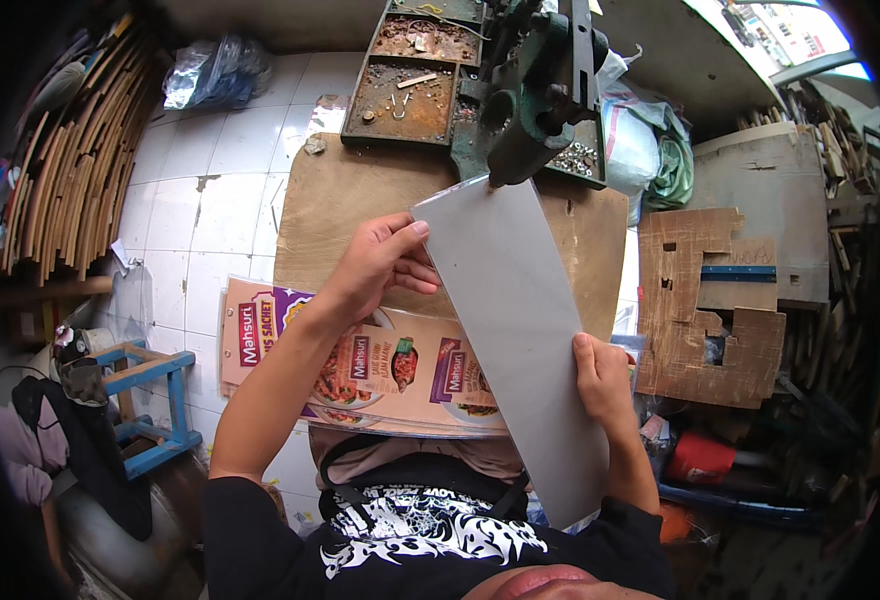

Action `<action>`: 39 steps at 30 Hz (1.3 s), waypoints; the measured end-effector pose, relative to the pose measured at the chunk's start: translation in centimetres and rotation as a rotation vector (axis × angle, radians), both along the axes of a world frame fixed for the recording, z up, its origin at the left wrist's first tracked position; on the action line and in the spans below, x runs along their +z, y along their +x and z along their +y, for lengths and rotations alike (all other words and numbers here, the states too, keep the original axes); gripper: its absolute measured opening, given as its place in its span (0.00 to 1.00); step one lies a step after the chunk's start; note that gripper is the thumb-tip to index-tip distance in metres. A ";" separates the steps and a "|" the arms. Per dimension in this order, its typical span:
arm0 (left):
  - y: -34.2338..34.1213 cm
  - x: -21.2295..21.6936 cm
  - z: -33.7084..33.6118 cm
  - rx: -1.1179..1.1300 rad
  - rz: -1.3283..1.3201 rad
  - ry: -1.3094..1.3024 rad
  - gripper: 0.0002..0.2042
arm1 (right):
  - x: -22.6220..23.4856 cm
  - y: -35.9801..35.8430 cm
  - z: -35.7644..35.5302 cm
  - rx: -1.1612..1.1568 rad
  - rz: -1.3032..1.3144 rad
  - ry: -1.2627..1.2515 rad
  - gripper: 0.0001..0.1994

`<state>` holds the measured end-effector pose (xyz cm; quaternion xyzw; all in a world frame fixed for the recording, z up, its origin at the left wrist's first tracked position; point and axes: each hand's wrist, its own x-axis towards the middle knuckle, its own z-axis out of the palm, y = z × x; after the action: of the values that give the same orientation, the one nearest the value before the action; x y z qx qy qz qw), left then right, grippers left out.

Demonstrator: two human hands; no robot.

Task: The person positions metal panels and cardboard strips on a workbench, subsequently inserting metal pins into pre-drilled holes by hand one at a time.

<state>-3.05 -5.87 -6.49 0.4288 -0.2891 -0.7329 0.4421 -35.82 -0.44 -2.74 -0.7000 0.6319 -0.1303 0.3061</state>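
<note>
A long grey sheet (pixel 515 330) slants across the middle, its far end under the nose of a dark green cast-metal press (pixel 520 150). My right hand (pixel 605 382) grips its right edge, thumb on top, fingers hidden beneath. At the left edge near the far corner, my left hand (pixel 385 262) is curled, with thumb and fingertips against the edge. Under my left forearm and partly under the sheet lies a stack of printed food-picture panels (pixel 400 375). The panels and sheet lie over a brown wooden board (pixel 335 200) in front of the press.
Rusty trays (pixel 400 100) with small metal bits flank the press. Thin wood strips (pixel 85 150) lean at the far left, above a blue-framed stool (pixel 165 410). On the right are a cut-out brown board (pixel 675 330), a plywood panel (pixel 800 215) and plastic sacks (pixel 635 140).
</note>
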 end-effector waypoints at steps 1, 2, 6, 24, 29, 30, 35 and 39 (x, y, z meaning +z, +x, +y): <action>0.0 -0.4 -0.1 -0.001 -0.007 -0.016 0.15 | 0.1 -0.1 -0.1 0.047 0.020 0.003 0.24; 0.0 -0.7 -0.2 -0.001 -0.013 -0.031 0.14 | 0.2 -0.2 -0.3 0.093 0.040 0.006 0.24; 0.3 -1.1 0.4 -0.003 0.022 -0.048 0.13 | 1.1 -1.4 -1.9 0.105 -0.011 0.173 0.21; 2.0 -2.1 0.9 -0.204 0.192 -0.242 0.20 | 0.6 7.0 -14.7 0.084 -0.740 0.093 0.07; 2.1 -2.1 1.3 -0.163 0.253 -0.254 0.23 | -2.1 9.9 -16.6 0.181 -0.671 -0.152 0.04; 1.8 -1.8 1.4 -0.170 0.254 -0.253 0.23 | -2.5 10.2 -16.8 0.174 -0.672 -0.155 0.04; 1.4 -1.4 1.5 -0.099 0.224 -0.262 0.18 | -4.1 10.6 -16.9 0.189 -0.743 -0.202 0.06; 2.1 -2.0 1.7 -0.134 0.323 -0.247 0.22 | -3.9 10.6 -16.6 0.200 -0.741 -0.282 0.06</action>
<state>-0.93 -4.22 -8.53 0.2281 -0.3298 -0.7788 0.4824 -25.23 -17.03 -6.65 -0.6989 0.3837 -0.4285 0.4251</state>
